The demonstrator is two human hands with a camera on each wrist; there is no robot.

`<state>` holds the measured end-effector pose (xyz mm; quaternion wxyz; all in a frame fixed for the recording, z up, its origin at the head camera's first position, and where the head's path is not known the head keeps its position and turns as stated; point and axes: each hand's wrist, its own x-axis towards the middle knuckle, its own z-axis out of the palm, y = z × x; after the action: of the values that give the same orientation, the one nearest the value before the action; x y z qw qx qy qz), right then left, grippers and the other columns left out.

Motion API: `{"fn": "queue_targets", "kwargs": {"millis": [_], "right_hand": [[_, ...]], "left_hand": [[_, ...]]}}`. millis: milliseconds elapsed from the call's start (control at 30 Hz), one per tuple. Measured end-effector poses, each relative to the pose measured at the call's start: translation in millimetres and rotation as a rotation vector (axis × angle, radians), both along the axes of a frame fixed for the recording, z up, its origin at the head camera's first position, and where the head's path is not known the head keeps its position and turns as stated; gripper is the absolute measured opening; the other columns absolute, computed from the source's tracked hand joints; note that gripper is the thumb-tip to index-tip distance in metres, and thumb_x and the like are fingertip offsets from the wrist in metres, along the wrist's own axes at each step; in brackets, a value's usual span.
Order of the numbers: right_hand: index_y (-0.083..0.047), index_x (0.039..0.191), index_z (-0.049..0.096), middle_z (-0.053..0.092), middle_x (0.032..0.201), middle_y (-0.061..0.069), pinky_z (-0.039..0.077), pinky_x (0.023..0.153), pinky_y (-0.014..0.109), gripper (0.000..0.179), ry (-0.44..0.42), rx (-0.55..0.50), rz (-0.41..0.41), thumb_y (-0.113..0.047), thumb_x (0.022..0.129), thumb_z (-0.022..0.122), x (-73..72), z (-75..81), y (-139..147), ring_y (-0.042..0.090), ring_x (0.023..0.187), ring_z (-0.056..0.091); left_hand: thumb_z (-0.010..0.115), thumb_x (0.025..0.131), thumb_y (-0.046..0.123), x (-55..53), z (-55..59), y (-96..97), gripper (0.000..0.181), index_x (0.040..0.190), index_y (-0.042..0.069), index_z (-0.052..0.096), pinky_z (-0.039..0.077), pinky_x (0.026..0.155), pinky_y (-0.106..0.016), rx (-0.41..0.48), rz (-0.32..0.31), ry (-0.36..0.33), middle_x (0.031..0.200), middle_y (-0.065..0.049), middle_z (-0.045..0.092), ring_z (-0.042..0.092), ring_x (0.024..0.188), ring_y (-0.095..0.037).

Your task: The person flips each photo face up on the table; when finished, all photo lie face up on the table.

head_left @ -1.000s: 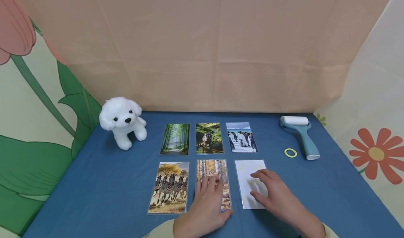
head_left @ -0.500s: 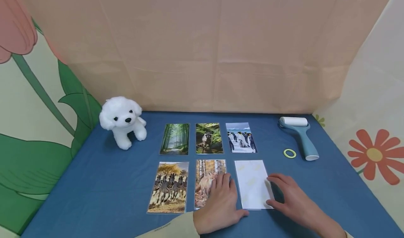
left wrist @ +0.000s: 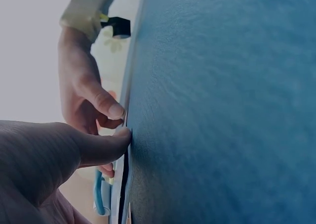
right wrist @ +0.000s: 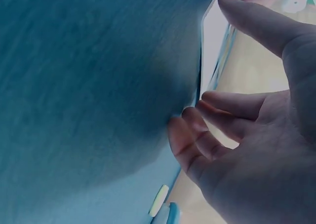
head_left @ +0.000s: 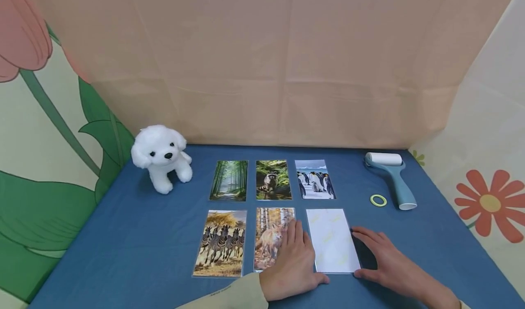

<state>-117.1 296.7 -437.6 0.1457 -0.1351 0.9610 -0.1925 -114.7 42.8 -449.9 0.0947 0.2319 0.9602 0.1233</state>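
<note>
A blank white card [head_left: 333,240] lies flat in the near row, at its right end. My right hand [head_left: 387,261] is at this card's right edge, fingertips at the side and thumb by the near corner. In the right wrist view its fingers are spread and softly bent. My left hand [head_left: 292,263] rests across the right part of the fox card [head_left: 268,240], fingers straight, thumb reaching toward the white card's near left corner. The left wrist view shows the left thumb [left wrist: 108,145] close to a card edge. The zebra card [head_left: 220,245] lies left of the fox card.
Behind are a forest card [head_left: 229,181], a raccoon card [head_left: 272,181] and a penguin card [head_left: 315,181]. A white plush dog [head_left: 160,156] stands at left. At right lie a yellow-green ring [head_left: 378,200] and a lint roller-like blue-handled roller [head_left: 395,181] on the blue tablecloth [head_left: 135,245].
My right hand has moved from over the white card to its right edge. My left hand has slid right across the fox card, uncovering the fox. The cards stay about where they were.
</note>
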Motion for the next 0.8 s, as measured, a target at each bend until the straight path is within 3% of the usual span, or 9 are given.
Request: {"fn": "queue_targets", "kwargs": {"millis": [233, 467, 800], "right_hand": [[-0.010, 0.147, 0.051, 0.044, 0.151, 0.008, 0.044, 0.099, 0.057, 0.099, -0.007, -0.001, 0.000, -0.061, 0.069, 0.085, -2.6, -1.0, -2.5, 0.029, 0.121, 0.043], [-0.008, 0.147, 0.050, 0.043, 0.152, 0.009, 0.045, 0.096, 0.055, 0.098, -0.012, -0.016, 0.037, -0.060, 0.072, 0.084, -3.1, -3.4, -0.3, 0.029, 0.119, 0.042], [-0.009, 0.147, 0.051, 0.043, 0.152, 0.007, 0.045, 0.095, 0.053, 0.096, -0.005, -0.016, 0.051, -0.060, 0.073, 0.084, -3.4, -5.0, 0.6, 0.027, 0.118, 0.041]], "left_hand": [[0.071, 0.080, 0.072, 0.2, 0.5, 1.1, 0.107, 0.148, -0.007, 0.045, 0.022, 0.118, -0.050, 0.036, -0.004, -0.038, 0.161, -0.027, 0.022, 0.012, 0.152, -0.040], [0.073, 0.080, 0.069, -1.5, 0.2, 3.6, 0.107, 0.151, -0.004, 0.041, 0.019, 0.119, -0.049, 0.074, 0.020, -0.094, 0.164, -0.024, 0.017, 0.007, 0.153, -0.038], [0.077, 0.079, 0.065, -1.5, 1.0, 4.3, 0.107, 0.152, -0.004, 0.039, 0.015, 0.120, -0.049, 0.089, 0.021, -0.113, 0.164, -0.021, 0.018, 0.007, 0.153, -0.037]]}}
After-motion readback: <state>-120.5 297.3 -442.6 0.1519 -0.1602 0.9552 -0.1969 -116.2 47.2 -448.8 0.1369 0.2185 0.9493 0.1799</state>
